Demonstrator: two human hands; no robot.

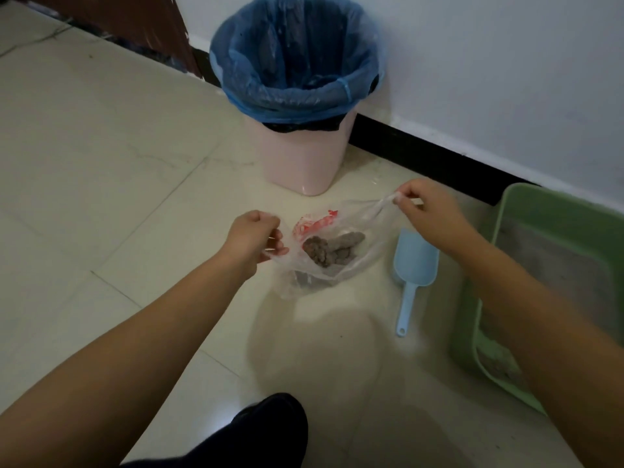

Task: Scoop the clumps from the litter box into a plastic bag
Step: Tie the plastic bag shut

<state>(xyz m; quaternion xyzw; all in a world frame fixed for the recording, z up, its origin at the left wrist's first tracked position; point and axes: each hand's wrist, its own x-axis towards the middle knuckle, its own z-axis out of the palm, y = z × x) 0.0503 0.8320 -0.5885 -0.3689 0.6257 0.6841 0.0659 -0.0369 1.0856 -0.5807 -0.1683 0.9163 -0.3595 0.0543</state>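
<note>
A clear plastic bag with red print hangs just above the floor, stretched between both hands. Several grey-brown clumps lie in its bottom. My left hand pinches the bag's left handle. My right hand pinches the right handle, pulled up and to the right. A light blue scoop lies on the tiles between the bag and the green litter box. Grey litter fills the box, partly hidden by my right forearm.
A pink bin lined with a blue bag stands against the white wall behind the plastic bag. A black skirting strip runs along the wall. My dark-clad knee shows at the bottom edge. Pale floor tiles stretch to the left.
</note>
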